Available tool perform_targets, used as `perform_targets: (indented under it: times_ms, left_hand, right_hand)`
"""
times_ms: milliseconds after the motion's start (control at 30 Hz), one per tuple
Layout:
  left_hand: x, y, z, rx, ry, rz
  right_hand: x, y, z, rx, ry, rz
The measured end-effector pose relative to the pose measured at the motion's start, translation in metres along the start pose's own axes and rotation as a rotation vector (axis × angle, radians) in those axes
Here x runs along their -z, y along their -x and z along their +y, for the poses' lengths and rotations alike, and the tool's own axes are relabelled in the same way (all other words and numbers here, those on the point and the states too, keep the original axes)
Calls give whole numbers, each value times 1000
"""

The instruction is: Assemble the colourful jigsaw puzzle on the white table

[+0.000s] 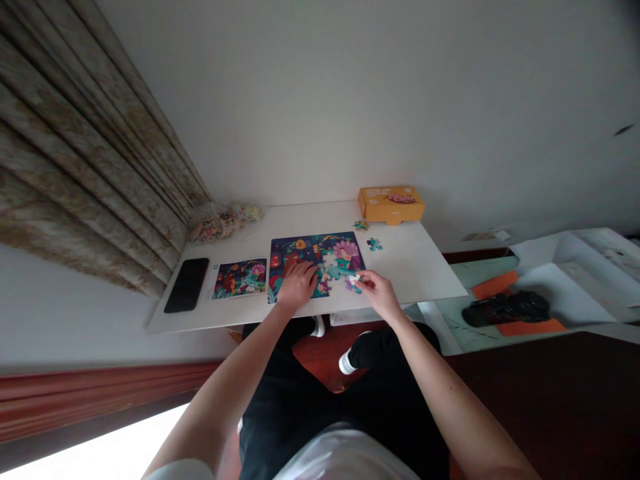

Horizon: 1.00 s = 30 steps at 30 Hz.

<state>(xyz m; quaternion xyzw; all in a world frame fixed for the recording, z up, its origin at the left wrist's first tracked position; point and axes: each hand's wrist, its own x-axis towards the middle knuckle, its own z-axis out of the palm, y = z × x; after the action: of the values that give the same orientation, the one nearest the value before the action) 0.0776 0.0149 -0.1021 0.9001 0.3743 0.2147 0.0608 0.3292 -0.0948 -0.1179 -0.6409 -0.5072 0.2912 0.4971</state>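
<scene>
A colourful jigsaw puzzle (pixel 295 243), partly put together, lies on the white table, with pale gaps in its middle and lower right. My left hand (pixel 298 283) rests flat on its lower left part, fingers stretched out. At the lower right edge my right hand (pixel 376 291) pinches a puzzle piece (pixel 356 279) with white and green on it. Left of the puzzle is a printed reference picture (pixel 240 279) of the same scene. Loose puzzle pieces (pixel 374 245) lie to the right, and a small clump of pieces (pixel 361 225) sits behind them.
A yellow box (pixel 392 205) stands at the back right of the table (pixel 410 273). At the left lie a black phone (pixel 187 285) and clear plastic bags (pixel 217 223) with pieces inside. A patterned curtain (pixel 95 127) hangs at the left. White boxes (pixel 565 293) stand beyond the right edge.
</scene>
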Motion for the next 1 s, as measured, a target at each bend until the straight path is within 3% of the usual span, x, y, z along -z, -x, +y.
perform_targets:
  times_ms: [333, 767, 1000]
  left_hand:
    - [0, 0, 0, -3, -12, -9]
    - [0, -1, 1, 8, -18, -11]
    - [1, -1, 1, 2, -13, -1]
  right_hand:
    - [2, -7, -3, 314, 436, -98]
    - [-2, 12, -11, 343, 535, 2]
    - [-3, 12, -9, 388, 591, -70]
